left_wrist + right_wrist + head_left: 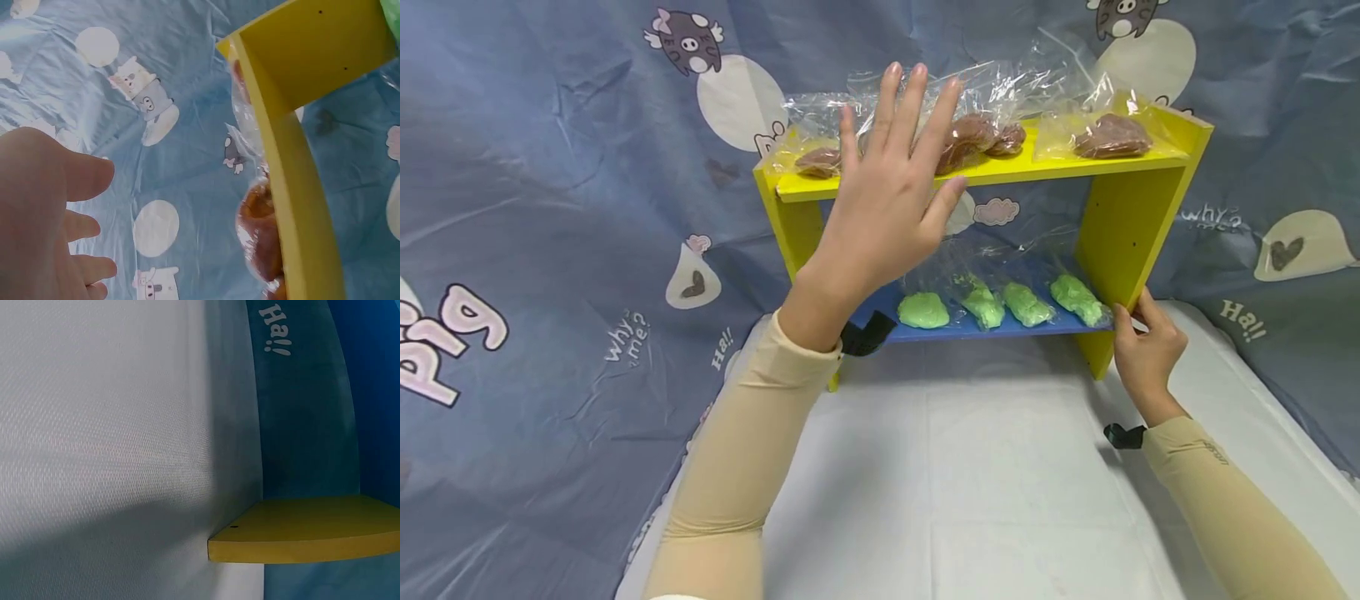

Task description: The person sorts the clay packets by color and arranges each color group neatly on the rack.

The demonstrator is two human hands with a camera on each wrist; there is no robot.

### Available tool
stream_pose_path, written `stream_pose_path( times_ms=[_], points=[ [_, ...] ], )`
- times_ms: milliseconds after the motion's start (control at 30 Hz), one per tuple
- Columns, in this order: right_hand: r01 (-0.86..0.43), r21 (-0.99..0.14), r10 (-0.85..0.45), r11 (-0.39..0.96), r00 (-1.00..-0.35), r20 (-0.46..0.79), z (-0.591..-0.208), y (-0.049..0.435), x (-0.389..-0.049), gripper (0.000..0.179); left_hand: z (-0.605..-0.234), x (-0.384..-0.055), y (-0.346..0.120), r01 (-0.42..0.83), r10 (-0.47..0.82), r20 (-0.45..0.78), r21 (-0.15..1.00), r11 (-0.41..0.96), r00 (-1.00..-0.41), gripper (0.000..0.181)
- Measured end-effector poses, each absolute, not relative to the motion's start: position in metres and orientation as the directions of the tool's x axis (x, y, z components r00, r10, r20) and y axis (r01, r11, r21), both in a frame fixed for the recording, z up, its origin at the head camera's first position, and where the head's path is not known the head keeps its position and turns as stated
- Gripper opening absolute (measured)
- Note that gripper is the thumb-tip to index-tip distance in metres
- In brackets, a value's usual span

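Note:
In the head view my left hand (887, 208) is held up with fingers spread, in front of the upper board of a small yellow shelf (1138, 217). Nothing is in it. The left wrist view shows this hand (44, 212) apart from the shelf's edge (294, 187). With thumb and fingers on either side, my right hand (1150, 346) grips the shelf's right side panel low down; the right wrist view shows the panel's foot (306, 544) but not the hand. Bagged brown lumps (1112, 136) lie on the upper board, partly hidden by my left hand.
Several light green lumps (923, 310) in clear bags lie on the blue lower board (1000, 332). The shelf stands on a white-covered surface (985, 467). Behind it hangs a blue-grey cloth (572, 167) printed with cartoon pigs and words.

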State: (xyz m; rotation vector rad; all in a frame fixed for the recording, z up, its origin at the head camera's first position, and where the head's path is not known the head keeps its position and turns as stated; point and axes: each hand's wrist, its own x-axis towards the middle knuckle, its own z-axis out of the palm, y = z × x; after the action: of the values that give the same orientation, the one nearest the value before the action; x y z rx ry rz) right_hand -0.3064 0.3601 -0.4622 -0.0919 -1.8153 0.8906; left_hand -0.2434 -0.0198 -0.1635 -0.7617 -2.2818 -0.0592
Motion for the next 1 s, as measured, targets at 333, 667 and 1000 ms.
stream_pose_path(
  times_ms=[333, 667, 1000],
  points=[
    [-0.345, -0.603, 0.455, 0.719, -0.422, 0.784, -0.462, 0.362, -0.303, 0.046, -0.248, -0.236, -0.077, 0.616, 0.449, 0.732, -0.051, 0.786, -0.512, 0.072],
    [-0.324, -0.607, 0.458, 0.726, -0.432, 0.777, -0.474, 0.369, -0.292, 0.041, -0.349, -0.239, -0.113, 0.545, 0.374, 0.656, 0.068, 0.836, -0.655, 0.077],
    [-0.215, -0.641, 0.446, 0.737, -0.558, 0.700, -0.470, 0.366, -0.277, 0.036, -0.425, -0.233, -0.138, 0.444, 0.286, 0.549, 0.177, 0.879, -0.786, 0.077]
  ],
)
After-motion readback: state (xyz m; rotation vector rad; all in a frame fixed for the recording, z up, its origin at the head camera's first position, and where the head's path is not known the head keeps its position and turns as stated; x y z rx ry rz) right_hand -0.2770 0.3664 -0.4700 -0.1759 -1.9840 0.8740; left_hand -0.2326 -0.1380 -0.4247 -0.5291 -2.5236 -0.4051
